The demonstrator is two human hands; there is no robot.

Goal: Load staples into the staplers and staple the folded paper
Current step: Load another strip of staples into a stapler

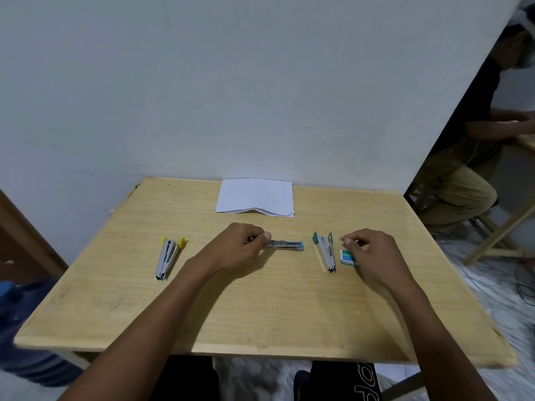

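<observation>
A blue stapler (pixel 286 245) lies flat at the middle of the wooden table (pixel 260 314). My left hand (pixel 241 246) grips its left end with curled fingers and thumb. A green stapler (pixel 325 253) lies hinged open to its right, and a yellow stapler (pixel 169 256) lies hinged open at the left. My right hand (pixel 373 251) hovers over a small green staple box (pixel 346 257). Its thumb and forefinger pinch what looks like a short strip of staples (pixel 342 239). The folded white paper (pixel 256 198) rests at the table's far edge, against the wall.
A blue water jug (pixel 26 328) stands on the floor at the left. At the right, another person (pixel 474 157) sits at a second wooden table, with cables on the floor nearby. A grey wall runs right behind the table.
</observation>
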